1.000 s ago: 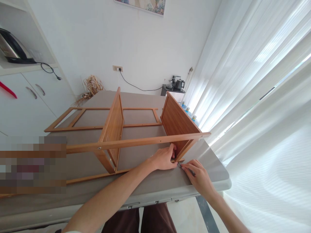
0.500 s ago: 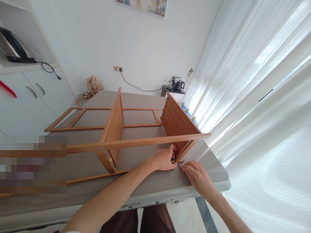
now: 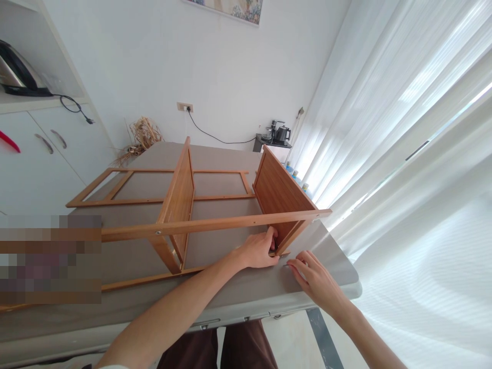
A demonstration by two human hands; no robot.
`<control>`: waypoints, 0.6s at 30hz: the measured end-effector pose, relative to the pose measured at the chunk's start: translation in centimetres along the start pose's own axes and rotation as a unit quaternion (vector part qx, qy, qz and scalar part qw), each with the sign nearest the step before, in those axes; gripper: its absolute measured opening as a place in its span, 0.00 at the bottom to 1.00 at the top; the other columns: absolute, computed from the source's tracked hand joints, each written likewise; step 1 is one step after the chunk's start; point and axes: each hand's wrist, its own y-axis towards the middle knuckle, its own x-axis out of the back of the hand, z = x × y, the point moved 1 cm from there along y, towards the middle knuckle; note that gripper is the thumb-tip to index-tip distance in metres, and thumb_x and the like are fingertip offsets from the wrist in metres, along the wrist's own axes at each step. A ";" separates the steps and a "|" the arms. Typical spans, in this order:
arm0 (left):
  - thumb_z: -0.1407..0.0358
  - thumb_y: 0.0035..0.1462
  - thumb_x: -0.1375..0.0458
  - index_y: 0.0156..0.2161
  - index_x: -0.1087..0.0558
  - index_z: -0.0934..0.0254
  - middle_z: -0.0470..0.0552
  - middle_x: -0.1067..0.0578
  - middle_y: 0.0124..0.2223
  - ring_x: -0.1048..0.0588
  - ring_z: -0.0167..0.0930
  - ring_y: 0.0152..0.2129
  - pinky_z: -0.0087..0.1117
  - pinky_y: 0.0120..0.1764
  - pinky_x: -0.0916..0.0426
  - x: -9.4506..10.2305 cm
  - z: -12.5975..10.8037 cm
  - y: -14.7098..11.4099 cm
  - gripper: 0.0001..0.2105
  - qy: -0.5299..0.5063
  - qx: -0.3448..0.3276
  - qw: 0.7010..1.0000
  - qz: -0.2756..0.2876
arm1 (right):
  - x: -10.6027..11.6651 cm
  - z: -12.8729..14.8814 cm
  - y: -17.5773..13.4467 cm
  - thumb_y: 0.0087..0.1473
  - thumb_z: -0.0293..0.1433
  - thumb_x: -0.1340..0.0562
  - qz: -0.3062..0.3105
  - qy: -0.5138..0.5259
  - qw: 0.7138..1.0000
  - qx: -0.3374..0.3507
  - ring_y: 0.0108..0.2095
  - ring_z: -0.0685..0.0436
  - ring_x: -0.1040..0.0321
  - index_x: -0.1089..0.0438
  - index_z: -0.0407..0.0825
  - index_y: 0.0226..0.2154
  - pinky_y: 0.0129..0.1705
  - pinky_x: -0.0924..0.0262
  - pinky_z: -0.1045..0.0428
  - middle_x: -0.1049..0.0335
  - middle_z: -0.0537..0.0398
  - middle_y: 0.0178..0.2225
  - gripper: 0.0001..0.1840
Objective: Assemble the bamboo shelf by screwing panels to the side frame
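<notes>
A wooden shelf frame (image 3: 207, 225) lies on its side on the grey table, two slatted shelf panels standing up between its rails. My left hand (image 3: 263, 249) reaches under the near upper rail and is closed around the lower front corner by the right shelf panel (image 3: 282, 184); its fingertips are partly hidden. Just right of that corner, my right hand (image 3: 313, 274) pinches a small thin metal piece (image 3: 286, 265) between thumb and forefinger. The piece is too small to name and sits apart from the wood.
The rounded table corner (image 3: 355, 287) lies right of my right hand, near a white curtain (image 3: 415, 215). Dried stalks (image 3: 142, 136) stand at the far left corner. Behind the table, a kettle (image 3: 283, 133) sits on a small stand. Part of the left side is blurred out.
My right hand has drawn the small metal piece slightly away from the frame's corner. My left hand keeps its hold. The view has shifted a little.
</notes>
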 end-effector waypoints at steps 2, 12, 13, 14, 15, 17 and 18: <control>0.58 0.50 0.40 0.47 0.43 0.58 0.47 0.24 0.40 0.23 0.35 0.34 0.32 0.32 0.35 -0.1 0.1 0.0 0.22 0.005 -0.002 1.000 -0.006 | 0.0 0.1 0.2 0.66 0.27 0.49 -0.002 -0.004 1.000 0.001 0.37 0.44 0.36 0.32 0.50 0.42 0.37 0.37 0.48 0.36 0.50 0.36 0.11; 0.58 0.50 0.40 0.46 0.43 0.58 0.47 0.24 0.39 0.24 0.35 0.34 0.32 0.32 0.35 -0.1 0.2 0.0 0.21 0.004 -0.015 1.000 -0.013 | -1.3 0.3 0.3 0.67 0.26 0.51 0.010 -0.032 0.999 -0.013 0.36 0.43 0.39 0.35 0.49 0.39 0.38 0.38 0.46 0.39 0.51 0.34 0.10; 0.58 0.50 0.40 0.46 0.43 0.59 0.47 0.24 0.39 0.24 0.35 0.34 0.33 0.32 0.35 0.0 0.2 0.0 0.21 0.001 -0.015 1.000 -0.012 | -1.4 0.3 0.2 0.66 0.26 0.51 0.011 -0.036 0.999 -0.014 0.36 0.43 0.39 0.35 0.49 0.39 0.37 0.38 0.46 0.39 0.51 0.34 0.10; 0.58 0.50 0.40 0.46 0.43 0.59 0.47 0.24 0.39 0.24 0.36 0.35 0.33 0.32 0.34 0.0 0.1 0.0 0.21 -0.001 -0.015 1.000 -0.011 | -1.6 0.2 0.2 0.66 0.26 0.51 0.012 -0.038 0.999 -0.014 0.36 0.43 0.38 0.35 0.49 0.39 0.37 0.38 0.47 0.39 0.51 0.35 0.10; 0.58 0.50 0.40 0.46 0.43 0.59 0.47 0.24 0.40 0.24 0.36 0.35 0.33 0.33 0.34 0.0 0.1 0.0 0.22 -0.002 -0.014 1.000 -0.010 | -1.6 0.2 0.2 0.66 0.25 0.51 0.013 -0.039 0.999 -0.013 0.36 0.43 0.38 0.35 0.49 0.40 0.37 0.38 0.47 0.39 0.51 0.35 0.11; 0.58 0.50 0.40 0.47 0.43 0.59 0.47 0.24 0.40 0.23 0.36 0.35 0.33 0.33 0.34 0.1 0.1 0.0 0.22 -0.004 -0.010 1.000 -0.007 | -1.7 0.2 0.2 0.66 0.25 0.51 0.011 -0.039 0.999 -0.008 0.36 0.43 0.38 0.35 0.49 0.41 0.37 0.39 0.47 0.39 0.50 0.35 0.11; 0.59 0.50 0.40 0.47 0.43 0.59 0.47 0.24 0.40 0.23 0.36 0.36 0.33 0.33 0.34 0.1 0.1 0.0 0.22 -0.005 -0.008 1.000 -0.006 | -1.7 0.2 0.3 0.66 0.25 0.51 0.010 -0.039 0.999 -0.003 0.36 0.43 0.38 0.35 0.49 0.41 0.37 0.39 0.47 0.39 0.50 0.36 0.11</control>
